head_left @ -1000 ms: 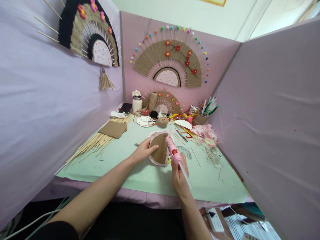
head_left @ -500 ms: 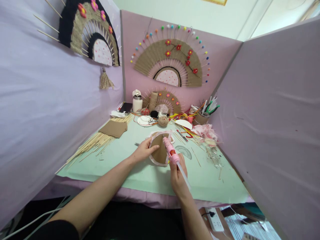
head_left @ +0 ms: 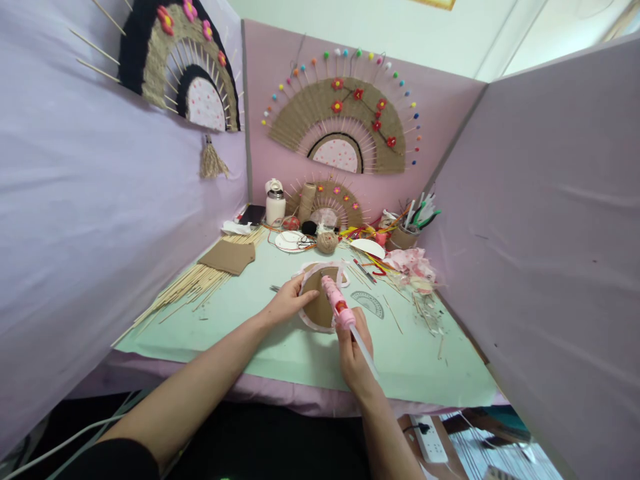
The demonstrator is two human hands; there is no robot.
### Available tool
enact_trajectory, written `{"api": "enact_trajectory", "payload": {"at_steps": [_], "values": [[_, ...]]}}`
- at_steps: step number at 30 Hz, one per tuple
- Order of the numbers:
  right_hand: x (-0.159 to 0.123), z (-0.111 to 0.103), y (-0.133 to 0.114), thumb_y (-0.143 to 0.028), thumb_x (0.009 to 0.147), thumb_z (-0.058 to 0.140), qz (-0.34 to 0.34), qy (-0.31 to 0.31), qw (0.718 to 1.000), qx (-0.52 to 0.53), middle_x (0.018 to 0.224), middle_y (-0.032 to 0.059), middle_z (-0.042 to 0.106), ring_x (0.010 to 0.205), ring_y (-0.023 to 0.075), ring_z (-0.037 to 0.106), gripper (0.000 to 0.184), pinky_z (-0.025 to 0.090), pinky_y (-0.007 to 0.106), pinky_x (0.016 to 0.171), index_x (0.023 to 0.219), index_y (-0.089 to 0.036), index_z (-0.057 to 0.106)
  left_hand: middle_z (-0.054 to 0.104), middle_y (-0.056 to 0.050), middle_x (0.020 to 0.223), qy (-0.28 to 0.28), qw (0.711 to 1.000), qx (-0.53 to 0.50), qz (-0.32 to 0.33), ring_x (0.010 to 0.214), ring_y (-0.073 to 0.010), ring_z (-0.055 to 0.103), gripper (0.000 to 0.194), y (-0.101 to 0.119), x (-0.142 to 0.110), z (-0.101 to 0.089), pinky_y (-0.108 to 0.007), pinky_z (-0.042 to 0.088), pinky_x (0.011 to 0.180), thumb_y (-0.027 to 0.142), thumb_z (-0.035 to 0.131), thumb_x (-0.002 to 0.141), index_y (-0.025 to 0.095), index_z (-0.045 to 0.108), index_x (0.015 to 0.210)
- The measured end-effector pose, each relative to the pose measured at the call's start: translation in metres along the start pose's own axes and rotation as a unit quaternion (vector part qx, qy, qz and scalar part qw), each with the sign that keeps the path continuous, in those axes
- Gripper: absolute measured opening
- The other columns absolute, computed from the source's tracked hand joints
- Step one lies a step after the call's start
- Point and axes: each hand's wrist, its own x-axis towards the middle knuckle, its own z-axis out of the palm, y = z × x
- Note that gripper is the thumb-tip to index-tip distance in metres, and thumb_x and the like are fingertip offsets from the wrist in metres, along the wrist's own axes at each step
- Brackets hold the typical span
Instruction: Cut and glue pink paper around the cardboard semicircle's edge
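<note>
My left hand (head_left: pixel 291 300) grips the left side of a brown cardboard piece (head_left: pixel 316 310) whose edge is wrapped in white-pink fabric, the thumb lying over its face. In my right hand (head_left: pixel 356 347) is a pink hot glue gun (head_left: pixel 337 303), a long clear glue stick (head_left: pixel 364 348) poking out of its back end. The gun's nozzle is over the upper part of the cardboard; whether it touches I cannot tell. Right of the gun a clear protractor (head_left: pixel 367 303) lies on the green table cover (head_left: pixel 300 363).
Many thin bamboo sticks (head_left: pixel 180 293) and a loose cardboard piece (head_left: pixel 227 257) lie on the left. At the back are a white bottle (head_left: pixel 275 205), a twine ball (head_left: pixel 327 242) and a tool holder (head_left: pixel 403 238). Pink fabric scraps (head_left: pixel 413 263) are on the right. Decorated fans (head_left: pixel 295 120) hang on the partitions.
My right hand has moved the glue gun slightly left across the cardboard. My left hand and the cardboard piece have stayed in place.
</note>
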Motion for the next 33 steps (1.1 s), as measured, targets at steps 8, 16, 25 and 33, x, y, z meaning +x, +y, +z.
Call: {"api": "enact_trajectory", "payload": {"at_steps": [8, 16, 25, 33], "values": [[0.0, 0.0009, -0.0029, -0.036, 0.093, 0.036, 0.002, -0.009, 1.0, 0.006, 0.084, 0.0045, 0.051, 0.076, 0.0179, 0.048, 0.026, 0.039, 0.03, 0.066, 0.1, -0.02, 0.056, 0.063, -0.01, 0.111, 0.006, 1.0, 0.0, -0.005, 0.1, -0.0262, 0.057, 0.054, 0.0023, -0.0005, 0.0008, -0.036, 0.044, 0.085, 0.043, 0.061, 0.075, 0.014, 0.054, 0.12], [-0.0001, 0.0012, -0.0053, -0.035, 0.093, 0.036, 0.008, -0.019, 1.0, 0.014, 0.083, 0.0044, 0.051, 0.078, 0.0184, 0.049, 0.025, 0.039, 0.03, 0.066, 0.094, -0.02, 0.056, 0.061, -0.011, 0.115, 0.0, 1.0, 0.012, 0.014, 0.104, -0.0264, 0.055, 0.056, 0.0017, 0.0007, -0.0004, -0.034, 0.044, 0.085, 0.042, 0.059, 0.077, 0.014, 0.05, 0.125], [-0.0005, 0.0017, -0.0062, -0.033, 0.092, 0.037, 0.003, -0.026, 1.0, 0.012, 0.086, 0.0063, 0.053, 0.083, 0.02, 0.05, 0.023, 0.042, 0.032, 0.069, 0.096, -0.021, 0.056, 0.063, -0.011, 0.111, 0.007, 1.0, 0.01, 0.007, 0.104, -0.0278, 0.056, 0.056, 0.004, 0.0006, -0.0005, -0.037, 0.043, 0.088, 0.043, 0.06, 0.076, 0.013, 0.053, 0.122], [-0.0003, -0.0001, -0.0063, -0.033, 0.092, 0.038, 0.0, -0.03, 0.999, 0.014, 0.097, 0.008, 0.057, 0.095, 0.0211, 0.053, 0.027, 0.044, 0.036, 0.083, 0.108, -0.021, 0.055, 0.063, -0.011, 0.111, 0.012, 1.0, 0.015, 0.004, 0.106, -0.0281, 0.054, 0.053, 0.0035, 0.0005, -0.0003, -0.037, 0.043, 0.088, 0.043, 0.061, 0.075, 0.013, 0.055, 0.119]]}}
